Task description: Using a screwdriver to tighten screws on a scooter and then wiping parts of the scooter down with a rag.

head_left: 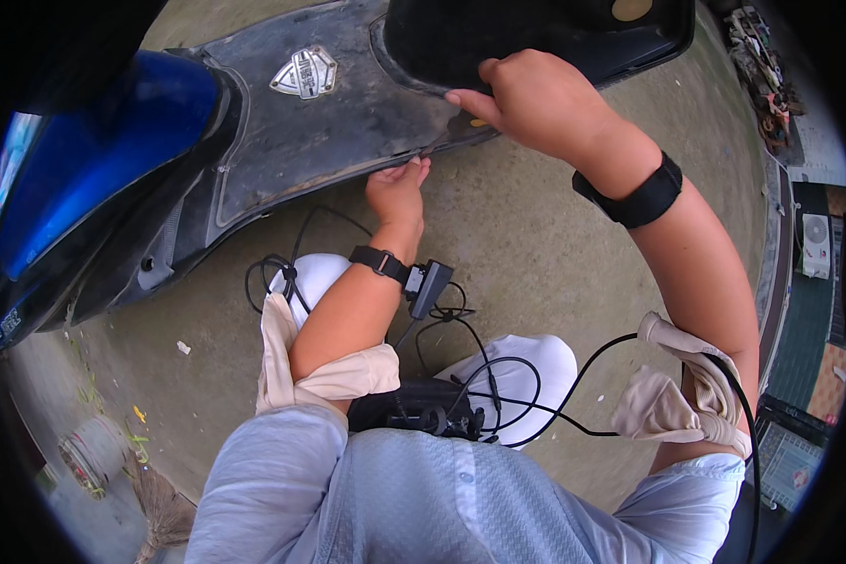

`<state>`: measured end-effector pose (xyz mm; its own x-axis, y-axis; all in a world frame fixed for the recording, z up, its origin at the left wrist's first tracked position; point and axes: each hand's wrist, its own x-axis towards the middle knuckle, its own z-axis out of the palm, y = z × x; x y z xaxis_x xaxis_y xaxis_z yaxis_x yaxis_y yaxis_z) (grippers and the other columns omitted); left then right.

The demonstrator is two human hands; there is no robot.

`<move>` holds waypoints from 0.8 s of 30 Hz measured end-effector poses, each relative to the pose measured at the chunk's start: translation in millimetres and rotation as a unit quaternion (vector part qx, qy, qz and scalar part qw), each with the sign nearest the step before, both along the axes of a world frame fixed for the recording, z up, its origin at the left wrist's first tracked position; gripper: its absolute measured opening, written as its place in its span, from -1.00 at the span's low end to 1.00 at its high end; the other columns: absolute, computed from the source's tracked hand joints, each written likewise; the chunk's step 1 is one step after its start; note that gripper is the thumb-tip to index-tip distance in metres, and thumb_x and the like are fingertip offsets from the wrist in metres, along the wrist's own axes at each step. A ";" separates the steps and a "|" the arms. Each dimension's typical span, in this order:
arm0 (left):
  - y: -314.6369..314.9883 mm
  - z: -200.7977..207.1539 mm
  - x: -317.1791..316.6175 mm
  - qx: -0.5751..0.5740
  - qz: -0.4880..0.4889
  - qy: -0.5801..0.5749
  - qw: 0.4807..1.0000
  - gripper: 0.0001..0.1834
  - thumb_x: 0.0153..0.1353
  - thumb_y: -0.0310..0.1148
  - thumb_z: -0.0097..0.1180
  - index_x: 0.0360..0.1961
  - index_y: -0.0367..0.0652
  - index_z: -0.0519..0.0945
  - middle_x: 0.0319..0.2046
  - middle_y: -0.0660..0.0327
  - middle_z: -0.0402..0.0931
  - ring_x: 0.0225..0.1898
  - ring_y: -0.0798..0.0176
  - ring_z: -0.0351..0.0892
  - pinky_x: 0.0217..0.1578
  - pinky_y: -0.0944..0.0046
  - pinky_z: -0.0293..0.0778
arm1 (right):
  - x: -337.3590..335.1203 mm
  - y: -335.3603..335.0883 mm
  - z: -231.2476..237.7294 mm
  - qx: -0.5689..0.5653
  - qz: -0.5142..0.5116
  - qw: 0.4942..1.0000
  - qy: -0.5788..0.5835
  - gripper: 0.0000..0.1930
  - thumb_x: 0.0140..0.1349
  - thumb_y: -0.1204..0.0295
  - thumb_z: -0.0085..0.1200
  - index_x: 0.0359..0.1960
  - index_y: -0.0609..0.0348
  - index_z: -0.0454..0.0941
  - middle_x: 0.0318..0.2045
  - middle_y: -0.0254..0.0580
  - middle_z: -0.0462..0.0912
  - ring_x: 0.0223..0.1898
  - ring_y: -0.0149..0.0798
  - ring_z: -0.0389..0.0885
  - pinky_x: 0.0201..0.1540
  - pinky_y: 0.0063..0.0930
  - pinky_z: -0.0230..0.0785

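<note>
A scooter stands on its wheels' side of the view, its dark, dusty footboard (338, 132) stretching ahead of me. My left hand (397, 197) reaches to the footboard's near edge, fingertips pinched together there; what they grip, if anything, is too small to make out. Over the rear end of the footboard, beside the black under-seat body (498, 47), my right hand (540, 103) is closed with its thumb pointing left. Whatever lies under its curled fingers is hidden. A silver shield-shaped badge (305, 72) sits on the footboard.
The scooter's blue front panel (113, 155) is at left. Black cables (498, 399) loop around my lap and right arm. A white bucket (95, 455) and a broom (160, 508) are at lower left; assorted clutter (766, 75) lies at far right on the concrete.
</note>
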<state>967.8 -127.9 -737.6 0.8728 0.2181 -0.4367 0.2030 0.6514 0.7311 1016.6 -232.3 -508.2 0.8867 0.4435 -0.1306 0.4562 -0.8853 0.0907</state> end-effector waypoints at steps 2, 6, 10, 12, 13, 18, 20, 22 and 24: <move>0.8 1.5 -0.2 0.008 -0.005 0.008 1.000 -0.87 0.17 -0.61 0.10 -0.24 -0.41 0.52 -0.25 0.05 0.56 -0.27 0.20 0.62 -0.18 0.38 0.58 | -2.5 1.1 4.4 0.004 0.009 1.000 -0.006 -0.72 0.11 0.28 0.17 -0.33 0.26 0.46 -0.54 0.01 0.58 -0.38 0.09 0.57 -0.29 -0.20 0.43; 0.8 2.2 0.1 0.003 -0.006 0.008 1.000 -0.86 0.16 -0.60 0.11 -0.24 -0.41 0.52 -0.25 0.05 0.56 -0.28 0.20 0.62 -0.19 0.38 0.59 | 5.7 -16.8 -9.9 0.260 0.201 0.940 -0.089 -0.69 0.14 0.23 0.15 -0.36 0.28 0.47 -0.54 0.07 0.56 -0.41 0.12 0.56 -0.35 -0.21 0.42; -1.1 1.4 0.3 -0.009 -0.003 0.008 1.000 -0.86 0.16 -0.60 0.12 -0.24 -0.41 0.52 -0.27 0.05 0.57 -0.29 0.21 0.63 -0.20 0.39 0.59 | 4.0 -16.6 -5.6 0.235 0.232 0.944 0.000 -0.75 0.15 0.26 0.13 -0.35 0.21 0.50 -0.47 -0.02 0.62 -0.37 0.07 0.61 -0.27 -0.18 0.46; 1.1 -2.1 0.9 -0.002 0.000 0.005 1.000 -0.86 0.16 -0.60 0.12 -0.24 -0.41 0.53 -0.27 0.06 0.57 -0.29 0.21 0.63 -0.20 0.39 0.59 | 2.8 -8.4 -0.5 0.080 0.119 0.989 0.023 -0.74 0.15 0.29 0.12 -0.25 0.19 0.45 -0.44 -0.02 0.62 -0.37 0.09 0.61 -0.27 -0.20 0.47; 2.3 -3.7 0.7 0.004 0.003 0.001 1.000 -0.87 0.16 -0.60 0.12 -0.25 -0.40 0.53 -0.28 0.06 0.57 -0.29 0.21 0.63 -0.20 0.39 0.59 | 1.0 -1.7 2.2 0.082 0.119 0.989 0.023 -0.74 0.15 0.29 0.12 -0.25 0.19 0.45 -0.44 -0.02 0.62 -0.37 0.09 0.61 -0.27 -0.20 0.47; 1.0 0.4 0.0 0.002 -0.007 0.005 1.000 -0.87 0.16 -0.61 0.11 -0.25 -0.40 0.53 -0.28 0.06 0.57 -0.29 0.21 0.63 -0.20 0.38 0.59 | -3.9 -6.8 -6.8 0.051 0.063 0.993 -0.087 -0.71 0.15 0.26 0.11 -0.18 0.15 0.43 -0.42 -0.03 0.61 -0.37 0.09 0.61 -0.28 -0.20 0.47; 1.1 1.5 -0.3 0.004 -0.010 0.005 1.000 -0.87 0.16 -0.61 0.11 -0.25 -0.40 0.53 -0.28 0.06 0.57 -0.29 0.20 0.63 -0.19 0.38 0.59 | 3.2 -18.0 -6.6 0.130 0.139 0.979 -0.075 -0.70 0.16 0.24 0.09 -0.17 0.15 0.42 -0.41 -0.03 0.61 -0.37 0.10 0.61 -0.28 -0.20 0.47; 0.1 3.6 -0.8 -0.003 -0.008 0.007 1.000 -0.87 0.16 -0.61 0.11 -0.25 -0.40 0.53 -0.27 0.06 0.57 -0.29 0.20 0.62 -0.19 0.38 0.59 | 4.8 -22.6 -9.4 0.207 0.212 0.953 -0.060 -0.68 0.17 0.22 0.07 -0.16 0.16 0.41 -0.41 -0.03 0.61 -0.37 0.10 0.61 -0.28 -0.20 0.47; 1.0 1.6 -0.1 -0.001 -0.007 0.009 1.000 -0.87 0.16 -0.61 0.11 -0.25 -0.40 0.52 -0.27 0.06 0.57 -0.29 0.20 0.62 -0.19 0.38 0.59 | 3.7 -15.7 -8.6 0.169 0.259 0.951 -0.013 -0.69 0.21 0.18 0.02 -0.25 0.20 0.47 -0.45 -0.03 0.62 -0.38 0.08 0.61 -0.29 -0.18 0.46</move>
<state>967.8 -126.9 -736.0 0.8681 0.2043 -0.4525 0.2254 0.6499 0.7258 1020.3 -248.0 -516.8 0.5385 0.8345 0.1167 0.8407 -0.5227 -0.1416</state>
